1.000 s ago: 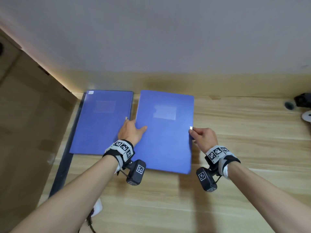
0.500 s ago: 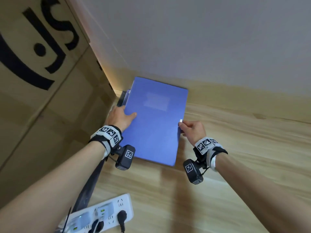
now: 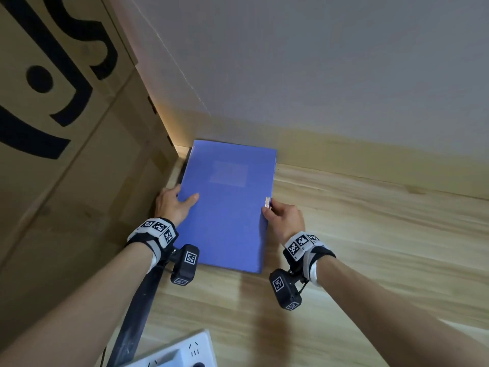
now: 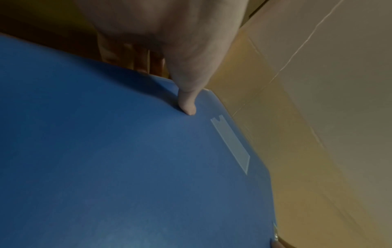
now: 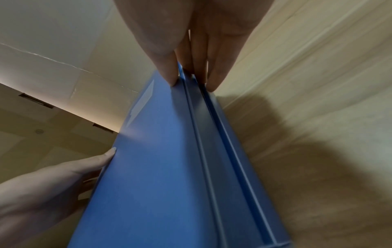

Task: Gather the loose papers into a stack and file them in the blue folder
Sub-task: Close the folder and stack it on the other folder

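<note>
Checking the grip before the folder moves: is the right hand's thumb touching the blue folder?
Touching. The right wrist view shows the right hand thumb pressed on the blue folder cover, fingers under its edge.

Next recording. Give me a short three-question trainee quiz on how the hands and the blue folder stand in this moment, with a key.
1. True or false: the blue folder is closed.
2. Which hand pinches the folder's edge beside the small metal clasp? A) left hand B) right hand
3. Fill in: the left hand's thumb lies on the folder's ______.

Key:
1. True; the head view shows only its front cover, and no loose papers are visible.
2. B; the right hand has its thumb on top and fingers under the edge.
3. Cover, near the left edge.
</note>
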Demonstrator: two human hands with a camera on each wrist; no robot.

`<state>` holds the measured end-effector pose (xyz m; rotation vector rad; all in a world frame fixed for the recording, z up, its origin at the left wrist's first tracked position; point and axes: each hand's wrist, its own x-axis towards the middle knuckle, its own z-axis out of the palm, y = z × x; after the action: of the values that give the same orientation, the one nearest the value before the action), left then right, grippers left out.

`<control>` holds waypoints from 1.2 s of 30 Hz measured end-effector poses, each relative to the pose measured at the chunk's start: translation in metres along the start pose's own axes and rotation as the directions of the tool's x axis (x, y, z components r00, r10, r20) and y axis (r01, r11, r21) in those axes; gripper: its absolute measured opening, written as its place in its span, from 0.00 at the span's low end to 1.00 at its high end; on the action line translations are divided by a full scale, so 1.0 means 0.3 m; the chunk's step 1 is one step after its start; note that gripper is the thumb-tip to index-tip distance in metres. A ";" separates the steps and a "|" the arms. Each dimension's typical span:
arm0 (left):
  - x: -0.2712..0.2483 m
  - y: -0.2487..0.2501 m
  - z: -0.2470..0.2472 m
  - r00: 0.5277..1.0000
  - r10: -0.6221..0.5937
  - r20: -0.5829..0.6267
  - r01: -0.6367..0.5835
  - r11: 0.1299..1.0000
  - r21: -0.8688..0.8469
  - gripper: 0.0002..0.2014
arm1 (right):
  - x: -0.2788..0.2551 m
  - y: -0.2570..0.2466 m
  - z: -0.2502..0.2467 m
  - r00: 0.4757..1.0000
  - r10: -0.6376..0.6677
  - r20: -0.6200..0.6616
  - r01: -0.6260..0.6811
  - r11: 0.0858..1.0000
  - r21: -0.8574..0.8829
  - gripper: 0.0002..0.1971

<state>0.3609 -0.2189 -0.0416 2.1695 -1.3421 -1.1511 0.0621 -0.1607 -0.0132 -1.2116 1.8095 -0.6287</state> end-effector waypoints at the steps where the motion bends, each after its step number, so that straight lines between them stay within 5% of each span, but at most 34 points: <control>1: -0.001 0.003 0.004 1.000 0.002 0.007 -0.002 1.000 -0.023 0.48 | -0.002 0.002 0.003 1.000 -0.001 -0.006 0.001 1.000 0.012 0.16; 5: 0.002 -0.001 0.015 0.999 0.014 0.034 -0.011 0.997 -0.081 0.54 | -0.004 0.013 0.013 1.000 0.027 0.011 -0.028 0.997 0.070 0.17; 13: -0.029 0.046 0.022 1.000 -0.018 0.009 0.018 1.000 -0.019 0.42 | 0.030 0.032 0.024 0.998 0.048 0.026 -0.050 0.996 0.072 0.13; 15: -0.064 0.095 0.019 1.000 -0.019 -0.013 0.019 1.000 0.008 0.32 | 0.031 0.028 0.018 0.997 0.063 0.038 -0.067 0.992 0.110 0.15; 19: -0.123 0.166 0.016 0.994 -0.015 -0.109 0.030 0.989 0.145 0.34 | 0.006 0.027 -0.036 0.991 0.131 0.011 -0.131 0.975 0.177 0.25; 23: -0.223 0.271 0.034 0.985 0.099 -0.144 -0.073 0.981 0.178 0.32 | -0.036 0.041 -0.161 0.991 0.109 -0.074 -0.090 0.973 0.214 0.20; 36: -0.676 0.673 0.367 0.961 0.260 0.094 -0.256 0.965 -0.053 0.25 | -0.295 0.219 -0.766 0.959 0.143 -0.244 -0.066 0.952 0.300 0.17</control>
<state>0.1116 -0.1311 0.1137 1.8623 -1.5756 -1.1848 -0.1514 -0.0641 0.0868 -0.8598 1.9029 -0.9928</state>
